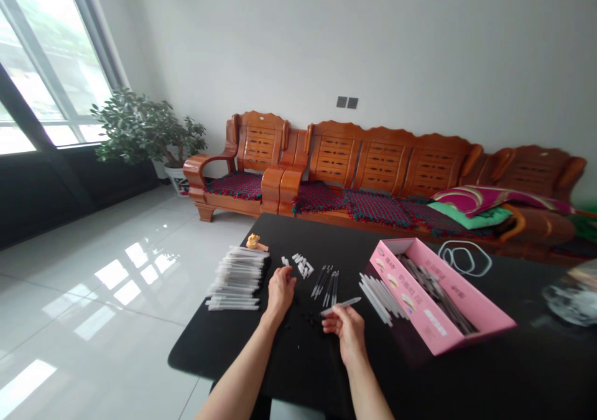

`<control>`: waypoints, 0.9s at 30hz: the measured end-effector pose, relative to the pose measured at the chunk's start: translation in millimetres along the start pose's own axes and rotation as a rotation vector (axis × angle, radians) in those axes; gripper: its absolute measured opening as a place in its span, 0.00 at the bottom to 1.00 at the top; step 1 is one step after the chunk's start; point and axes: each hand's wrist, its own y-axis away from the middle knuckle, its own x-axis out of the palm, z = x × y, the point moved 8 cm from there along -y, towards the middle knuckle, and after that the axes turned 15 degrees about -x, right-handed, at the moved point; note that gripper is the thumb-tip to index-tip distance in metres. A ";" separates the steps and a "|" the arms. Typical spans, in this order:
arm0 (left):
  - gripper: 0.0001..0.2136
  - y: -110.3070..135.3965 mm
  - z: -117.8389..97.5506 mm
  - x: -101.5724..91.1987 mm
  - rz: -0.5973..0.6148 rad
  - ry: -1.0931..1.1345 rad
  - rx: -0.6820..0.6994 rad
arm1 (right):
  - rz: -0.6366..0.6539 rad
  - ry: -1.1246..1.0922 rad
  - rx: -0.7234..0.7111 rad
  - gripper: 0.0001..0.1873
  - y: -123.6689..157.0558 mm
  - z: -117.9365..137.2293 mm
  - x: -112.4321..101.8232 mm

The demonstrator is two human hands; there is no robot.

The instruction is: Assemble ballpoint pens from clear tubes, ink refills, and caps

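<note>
My right hand (347,330) is closed round a pale, translucent pen barrel (342,306), tilted up to the right over the table. My left hand (280,290) has its fingers pinched together at a small white piece (285,261), which looks like a pen part. Just right of those fingertips lies a loose group of similar white pieces (303,266). Between the hands are several dark pen refills (325,285). A stack of whitish pens (236,280) with dark ends lies left of my left hand. More pale pen barrels (380,298) rest right of my right hand.
A pink box (438,342) holding dark sticks stands on the black table (308,370). Behind it lies a white cord loop (466,258); a clear plastic bag (571,295) is far right. A small yellow figurine (253,241) sits behind the pens. A wooden sofa (336,158) stands beyond.
</note>
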 end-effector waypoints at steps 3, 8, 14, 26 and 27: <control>0.21 -28.9 1.1 4.4 -0.035 -0.204 0.041 | 0.040 -0.004 -0.008 0.19 -0.9 -4.1 -0.5; 0.20 -53.7 -1.8 19.0 0.024 -0.366 0.107 | 0.063 0.000 -0.022 0.21 -2.3 -4.3 -0.4; 0.15 -34.9 -5.9 30.6 0.103 -0.381 0.155 | 0.089 0.000 -0.035 0.22 -1.2 -4.7 0.3; 0.12 -8.1 -7.6 14.1 0.053 -0.313 0.085 | 0.076 -0.062 -0.004 0.17 4.5 -0.2 -0.4; 0.11 -9.7 -7.5 10.3 0.043 -0.272 0.058 | 0.075 -0.066 0.000 0.17 4.8 0.0 -0.9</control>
